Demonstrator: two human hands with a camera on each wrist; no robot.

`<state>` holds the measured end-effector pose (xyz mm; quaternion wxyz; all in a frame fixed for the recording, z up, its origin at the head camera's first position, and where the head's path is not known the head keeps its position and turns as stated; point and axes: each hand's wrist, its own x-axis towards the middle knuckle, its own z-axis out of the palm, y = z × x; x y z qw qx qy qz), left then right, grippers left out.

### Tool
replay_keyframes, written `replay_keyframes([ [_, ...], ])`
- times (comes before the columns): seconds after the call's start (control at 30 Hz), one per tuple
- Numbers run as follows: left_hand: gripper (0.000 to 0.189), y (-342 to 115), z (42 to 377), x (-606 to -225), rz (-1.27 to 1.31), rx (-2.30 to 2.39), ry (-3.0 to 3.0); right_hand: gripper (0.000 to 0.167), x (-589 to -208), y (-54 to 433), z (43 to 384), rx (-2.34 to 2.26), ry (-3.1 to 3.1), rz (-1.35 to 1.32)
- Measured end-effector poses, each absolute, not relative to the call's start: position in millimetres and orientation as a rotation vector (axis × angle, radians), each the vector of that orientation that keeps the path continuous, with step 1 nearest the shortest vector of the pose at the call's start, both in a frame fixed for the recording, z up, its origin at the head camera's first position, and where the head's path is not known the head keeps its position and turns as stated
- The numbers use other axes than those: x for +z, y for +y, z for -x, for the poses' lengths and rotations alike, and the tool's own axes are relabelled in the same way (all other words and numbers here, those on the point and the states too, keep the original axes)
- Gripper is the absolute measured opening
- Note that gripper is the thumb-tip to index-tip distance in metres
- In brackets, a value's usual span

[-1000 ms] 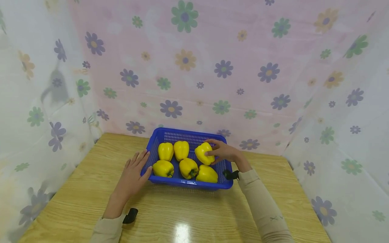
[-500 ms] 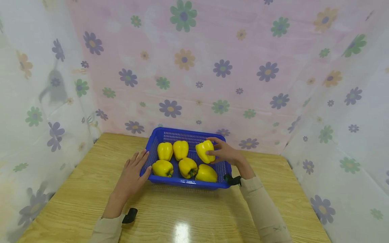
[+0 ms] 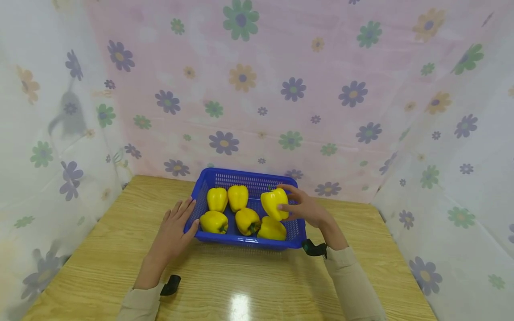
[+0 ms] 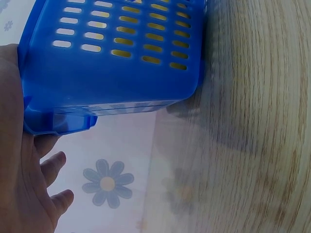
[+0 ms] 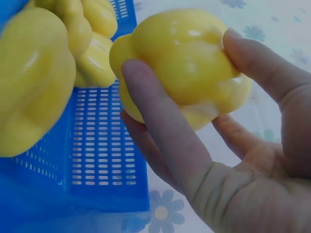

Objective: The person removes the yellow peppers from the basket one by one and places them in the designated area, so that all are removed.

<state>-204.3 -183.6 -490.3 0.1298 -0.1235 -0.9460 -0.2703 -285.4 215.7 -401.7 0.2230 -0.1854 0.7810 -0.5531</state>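
Observation:
My right hand [image 3: 307, 210] grips a yellow bell pepper [image 3: 274, 203] over the right end of the blue basket [image 3: 245, 241]. In the right wrist view, thumb and fingers are spread around this pepper [image 5: 180, 58], beside the basket's slotted wall [image 5: 104, 141]. Its green stem shows at the top in the head view. On the basket's left rim lies my left hand [image 3: 172, 232], fingers extended. The left wrist view has that hand [image 4: 24, 179] against the rim at the basket's corner, some fingers beyond it.
Several other yellow bell peppers [image 3: 238, 198] lie in the basket, one of them [image 3: 271, 229] just below the held one. The basket stands on a wood-grain table [image 3: 209, 285]. Flowered cloth [image 3: 261, 89] hangs behind and at both sides.
My right hand has moved a little to the right with the pepper. The pepper has turned, so its stem now shows on top. My left hand has stayed on the rim.

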Motion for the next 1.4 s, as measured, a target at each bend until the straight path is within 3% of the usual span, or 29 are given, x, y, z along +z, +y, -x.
replay_keyframes([
  [0.43, 0.060, -185.4, 204.6, -485.0, 0.367, -0.736, -2.760, 0.071, -404.1, 228.0, 254.8, -1.654, 2.145, 0.505],
  [1.4, 0.062, -185.6, 206.1, -491.3, 0.381, -0.772, -2.754, 0.063, -428.3, 288.1, 229.8, -1.913, 2.064, 0.509],
])
